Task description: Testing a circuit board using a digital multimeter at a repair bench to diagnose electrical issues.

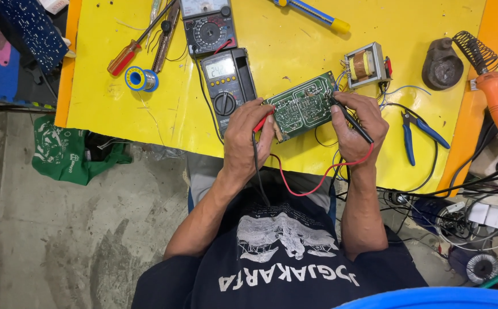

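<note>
1. Green circuit board lies tilted on our yellow table, near its front edge, solder side up, between both our hands.
2. Our left hand is closed around the red probe, its tip touching the board's left end.
3. Our right hand pinches the black probe against the board's right end; red and black leads loop down toward our lap.
4. Just left of the board sits a black digital multimeter, with an analog meter above it.
5. A small transformer stands just beyond the board's right end.
6. Blue-handled pliers lie right of our right hand, an orange soldering iron further out.
7. A solder spool and red screwdriver rest at the far left.
</note>
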